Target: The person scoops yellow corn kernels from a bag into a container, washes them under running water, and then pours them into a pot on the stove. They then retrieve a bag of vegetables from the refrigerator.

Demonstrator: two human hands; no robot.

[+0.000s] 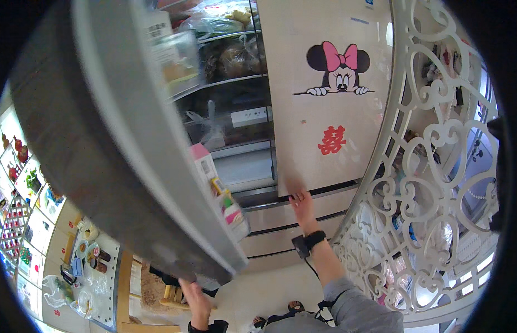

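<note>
A refrigerator stands before me with its left door (158,166) swung open towards me. My left hand (196,301) is at the lower edge of that open door; its fingertips are partly hidden there. My right hand (302,208) touches the bottom edge of the closed right door (329,108), which bears a cartoon mouse sticker (342,70) and a red paper-cut character (332,140). Inside, shelves hold plastic-bagged food (237,58) and a knotted plastic bag (210,129). The open door's inner racks hold a clear container (179,62) and a pink-topped carton (204,162).
A white scrollwork screen (435,137) curves along the right. Refrigerator drawers (271,241) lie below the doors. At lower left are a table (98,287) with jars (101,260) and bags, and a wooden chair (173,297). My feet (296,306) show on the tiled floor.
</note>
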